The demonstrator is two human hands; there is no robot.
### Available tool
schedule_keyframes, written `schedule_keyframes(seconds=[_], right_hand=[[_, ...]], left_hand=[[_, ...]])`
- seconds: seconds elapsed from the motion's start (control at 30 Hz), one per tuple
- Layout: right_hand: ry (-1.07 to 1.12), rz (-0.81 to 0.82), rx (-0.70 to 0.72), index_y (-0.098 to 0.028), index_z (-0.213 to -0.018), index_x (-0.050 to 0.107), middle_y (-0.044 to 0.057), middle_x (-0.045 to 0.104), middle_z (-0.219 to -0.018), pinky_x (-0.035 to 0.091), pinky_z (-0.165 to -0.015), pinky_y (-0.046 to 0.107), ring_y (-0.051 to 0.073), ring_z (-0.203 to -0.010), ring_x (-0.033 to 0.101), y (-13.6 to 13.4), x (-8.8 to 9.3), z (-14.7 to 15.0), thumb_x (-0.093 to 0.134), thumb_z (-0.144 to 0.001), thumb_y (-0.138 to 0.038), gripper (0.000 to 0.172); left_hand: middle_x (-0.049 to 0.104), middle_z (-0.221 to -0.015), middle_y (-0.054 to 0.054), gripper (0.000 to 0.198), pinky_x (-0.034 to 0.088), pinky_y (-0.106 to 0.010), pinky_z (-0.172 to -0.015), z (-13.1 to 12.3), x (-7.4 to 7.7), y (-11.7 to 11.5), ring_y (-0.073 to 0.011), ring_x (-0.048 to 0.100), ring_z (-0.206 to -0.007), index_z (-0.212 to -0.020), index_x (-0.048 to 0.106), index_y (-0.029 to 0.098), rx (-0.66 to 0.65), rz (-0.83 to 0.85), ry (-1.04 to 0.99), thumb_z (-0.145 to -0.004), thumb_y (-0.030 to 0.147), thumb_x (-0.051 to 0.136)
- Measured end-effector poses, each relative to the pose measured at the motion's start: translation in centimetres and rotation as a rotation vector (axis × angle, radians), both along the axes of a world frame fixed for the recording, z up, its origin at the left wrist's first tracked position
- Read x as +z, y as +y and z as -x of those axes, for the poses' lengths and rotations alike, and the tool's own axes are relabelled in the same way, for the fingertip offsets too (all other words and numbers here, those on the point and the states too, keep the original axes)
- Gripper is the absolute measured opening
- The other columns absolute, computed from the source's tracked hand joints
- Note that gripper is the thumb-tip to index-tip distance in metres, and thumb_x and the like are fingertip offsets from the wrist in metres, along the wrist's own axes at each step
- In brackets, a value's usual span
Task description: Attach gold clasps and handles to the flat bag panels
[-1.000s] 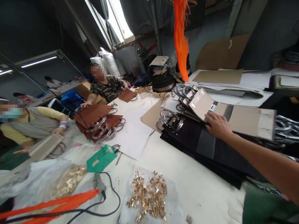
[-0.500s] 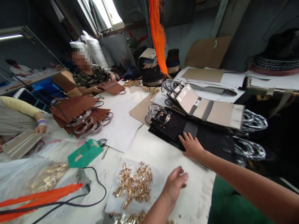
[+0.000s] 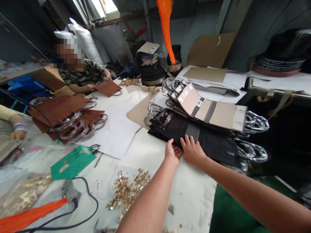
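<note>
My left hand (image 3: 173, 152) is at the near edge of a flat black bag panel (image 3: 211, 142), its thumb over the edge and its fingers curled beneath. Close beside it, my right hand (image 3: 193, 150) rests on the same panel with fingers spread, near a dark grey strip (image 3: 192, 132) across the middle. The panel tops a small stack of black pieces. It has gold-coloured fittings (image 3: 167, 118) at its left and plastic-wrapped handles (image 3: 252, 151) at its right. Behind lies a stack of beige-lined bag panels (image 3: 223, 117).
Loose gold-coloured metal fittings (image 3: 127, 187) lie left of my forearm. Further left are a green box (image 3: 73, 161), a black cable (image 3: 96, 194) and brown bag panels (image 3: 60, 113). A co-worker (image 3: 82, 76) holds a brown panel across the table; another person's hand (image 3: 18, 132) is at the left edge.
My left hand has moved forward from above the table to the black panel's edge. My right hand stays on the panel. The view has shifted slightly right.
</note>
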State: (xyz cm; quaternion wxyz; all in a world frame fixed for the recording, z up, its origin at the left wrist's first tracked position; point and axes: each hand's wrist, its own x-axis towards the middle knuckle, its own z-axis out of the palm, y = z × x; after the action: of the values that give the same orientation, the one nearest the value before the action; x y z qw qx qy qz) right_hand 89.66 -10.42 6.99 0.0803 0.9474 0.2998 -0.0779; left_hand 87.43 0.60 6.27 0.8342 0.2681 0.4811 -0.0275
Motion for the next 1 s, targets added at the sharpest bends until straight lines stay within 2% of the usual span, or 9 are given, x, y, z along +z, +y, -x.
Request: schedule_keyframes(seconds=[0.1, 0.23, 0.33, 0.47, 0.63, 0.8, 0.87, 0.93, 1.0], right_hand=[[-0.037, -0.027, -0.054, -0.011, -0.166, 0.033, 0.027, 0.032, -0.166, 0.045, -0.108, 0.066, 0.049, -0.150, 0.036, 0.3, 1.1, 0.0, 0.038, -0.099, -0.014, 0.067], [0.007, -0.067, -0.046, -0.014, -0.163, 0.039, 0.024, 0.050, -0.154, 0.058, -0.092, 0.047, 0.038, -0.133, 0.057, 0.0, 3.8, -1.4, 0.037, -0.098, -0.012, 0.065], [0.024, -0.098, -0.020, -0.020, -0.161, 0.044, 0.017, 0.059, -0.148, 0.057, -0.091, 0.038, 0.030, -0.119, 0.067, -1.0, 7.3, -3.6, 0.045, -0.094, -0.011, 0.067], [0.008, -0.130, -0.081, -0.029, -0.156, 0.053, 0.012, 0.070, -0.134, 0.054, -0.093, 0.039, 0.032, -0.116, 0.070, -2.2, 13.4, -6.4, 0.048, -0.094, -0.017, 0.064], [0.133, -0.290, -0.054, -0.025, -0.144, 0.067, 0.009, 0.076, -0.118, 0.050, -0.087, 0.032, 0.030, -0.108, 0.071, -3.8, 19.1, -7.0, 0.058, -0.085, -0.016, 0.060], [0.617, -0.519, 0.075, -0.023, -0.123, 0.077, -0.003, 0.078, -0.096, 0.052, -0.079, 0.023, 0.020, -0.091, 0.071, -6.1, 21.0, -5.7, 0.064, -0.080, -0.022, 0.045], [0.821, -0.613, 0.023, -0.020, -0.124, 0.076, -0.001, 0.078, -0.096, 0.055, -0.080, 0.025, 0.022, -0.092, 0.072, -6.9, 21.1, -6.1, 0.070, -0.078, -0.029, 0.047], [1.035, -0.701, -0.091, -0.019, -0.130, 0.073, 0.002, 0.078, -0.102, 0.058, -0.082, 0.029, 0.025, -0.094, 0.073, -7.6, 20.8, -7.7, 0.078, -0.074, -0.036, 0.059], [1.110, -0.724, -0.181, -0.019, -0.136, 0.069, 0.006, 0.078, -0.108, 0.059, -0.086, 0.034, 0.027, -0.094, 0.074, -7.9, 19.8, -10.0, 0.082, -0.071, -0.043, 0.070]], left_hand=[[0.045, -0.066, 0.002, 0.028, 0.045, -0.023, -0.053, -0.8, 1.0, -0.3, -0.0120, 0.047, -0.055, -0.080, 0.049, 0.019, 0.026, -0.013, -0.052, -0.092, 0.040, 0.063], [0.052, -0.071, 0.001, 0.019, 0.050, -0.025, -0.062, -0.5, 2.0, -0.2, -0.0124, 0.053, -0.063, -0.084, 0.057, 0.017, 0.013, -0.060, -0.152, -0.087, 0.033, 0.068], [0.062, -0.086, -0.002, 0.020, 0.049, -0.025, -0.067, 1.2, 2.0, 0.5, -0.0132, 0.058, -0.073, -0.091, 0.065, 0.017, -0.021, -0.117, -0.197, -0.081, 0.032, 0.074], [0.063, -0.097, -0.005, 0.032, 0.048, -0.028, -0.068, 3.7, 1.2, 1.6, -0.0153, 0.059, -0.078, -0.096, 0.066, 0.017, -0.058, -0.122, -0.194, -0.078, 0.040, 0.080], [0.063, -0.113, -0.008, 0.059, 0.052, -0.032, -0.077, 4.2, 1.1, 3.2, -0.0197, 0.063, -0.092, -0.109, 0.064, 0.020, -0.070, -0.071, -0.267, -0.077, 0.065, 0.082], [0.061, -0.123, -0.009, 0.068, 0.055, -0.035, -0.084, 5.4, 1.9, 4.5, -0.0244, 0.066, -0.105, -0.114, 0.061, 0.023, -0.038, -0.083, -0.293, -0.078, 0.078, 0.075], [0.061, -0.122, -0.009, 0.069, 0.056, -0.036, -0.083, 6.6, 2.2, 5.2, -0.0234, 0.067, -0.101, -0.115, 0.060, 0.023, -0.017, -0.126, -0.269, -0.078, 0.079, 0.075], [0.062, -0.120, -0.009, 0.068, 0.056, -0.033, -0.079, 7.3, 2.7, 6.4, -0.0208, 0.067, -0.095, -0.117, 0.060, 0.023, -0.010, -0.200, -0.237, -0.079, 0.078, 0.075], [0.064, -0.121, -0.010, 0.064, 0.056, -0.031, -0.078, 7.0, 3.3, 7.6, -0.0194, 0.066, -0.092, -0.118, 0.062, 0.022, -0.037, -0.279, -0.231, -0.082, 0.073, 0.075]])
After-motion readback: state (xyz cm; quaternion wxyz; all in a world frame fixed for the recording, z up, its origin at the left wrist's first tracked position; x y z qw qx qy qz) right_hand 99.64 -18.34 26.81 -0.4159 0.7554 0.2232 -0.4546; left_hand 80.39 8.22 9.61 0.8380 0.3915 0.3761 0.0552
